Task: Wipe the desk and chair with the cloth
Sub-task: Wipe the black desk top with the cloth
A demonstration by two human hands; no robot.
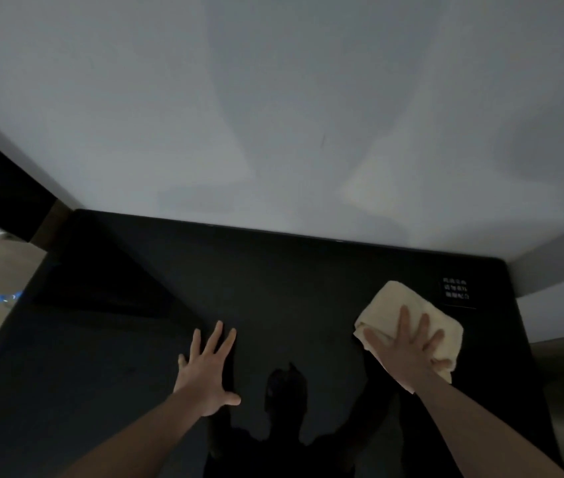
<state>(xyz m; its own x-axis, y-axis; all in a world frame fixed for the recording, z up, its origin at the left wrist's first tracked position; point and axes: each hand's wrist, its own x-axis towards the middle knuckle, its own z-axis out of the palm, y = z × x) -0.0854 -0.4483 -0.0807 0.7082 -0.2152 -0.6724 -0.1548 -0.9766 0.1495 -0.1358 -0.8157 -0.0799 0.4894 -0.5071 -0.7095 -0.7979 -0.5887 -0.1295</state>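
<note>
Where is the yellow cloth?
The folded pale yellow cloth lies on the black desk, far right, under the right hand, beside a small white-lettered label.

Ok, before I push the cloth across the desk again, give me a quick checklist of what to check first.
1. Cloth under the right hand: ok, fingers spread flat on it, pressing it to the desk.
2. Left hand bracing: ok, flat on the desk, holding nothing.
3. Path to the left of the cloth: ok, only bare dark surface shows, apart from the left hand.
4. Small sign at the back right corner: not ok, it sits close beyond the cloth and could get knocked.
5. Desk already clean: cannot tell, surface is too dark.
6. Chair: cannot tell, none in view.
</note>
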